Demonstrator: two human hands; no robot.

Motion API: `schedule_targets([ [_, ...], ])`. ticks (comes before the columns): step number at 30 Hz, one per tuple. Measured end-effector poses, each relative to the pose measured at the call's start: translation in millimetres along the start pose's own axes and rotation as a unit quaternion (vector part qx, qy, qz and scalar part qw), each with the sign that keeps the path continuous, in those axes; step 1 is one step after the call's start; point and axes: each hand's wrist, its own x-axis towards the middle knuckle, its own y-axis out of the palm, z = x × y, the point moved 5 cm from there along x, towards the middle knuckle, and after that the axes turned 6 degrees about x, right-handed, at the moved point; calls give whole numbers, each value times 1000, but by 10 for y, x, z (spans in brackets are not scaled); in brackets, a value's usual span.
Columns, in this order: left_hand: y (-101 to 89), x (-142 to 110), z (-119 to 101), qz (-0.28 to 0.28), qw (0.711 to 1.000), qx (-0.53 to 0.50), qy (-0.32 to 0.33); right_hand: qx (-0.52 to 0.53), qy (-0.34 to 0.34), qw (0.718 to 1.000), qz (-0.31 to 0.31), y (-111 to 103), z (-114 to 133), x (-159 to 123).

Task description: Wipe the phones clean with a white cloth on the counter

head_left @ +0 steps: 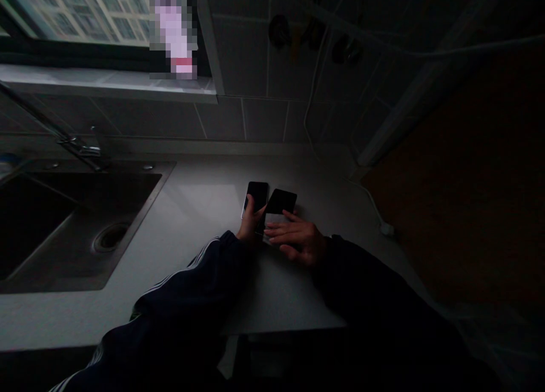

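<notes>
A dark-screened smartphone is tilted over the counter, a pale grey patch covering its lower part. Whether that patch is a thin cloth, a sheet or a lit area, I cannot tell. My left hand supports this phone from its left side and beneath, mostly hidden by it. Just left of it is a second smartphone with a pale edge, and my left thumb overlaps its face. Across the grey patch lie the stretched fingers of my right hand, palm down.
A steel sink with a faucet is set into the pale counter on the left. A white cable hangs down the tiled wall, and a plug lies near the right edge. A window sill runs behind.
</notes>
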Motion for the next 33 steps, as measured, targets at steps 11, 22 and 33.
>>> schedule_targets([
  [11,130,-78,8,50,998,-21,-25,-153,198,964,-95,-311,-485,-103],
  [22,132,-90,56,-3,999,24,-36,-174,198,964,17,-82,-485,-88],
  [33,-27,11,18,-4,1000,11,-21,-25,4,999,24,91,-13,-36],
])
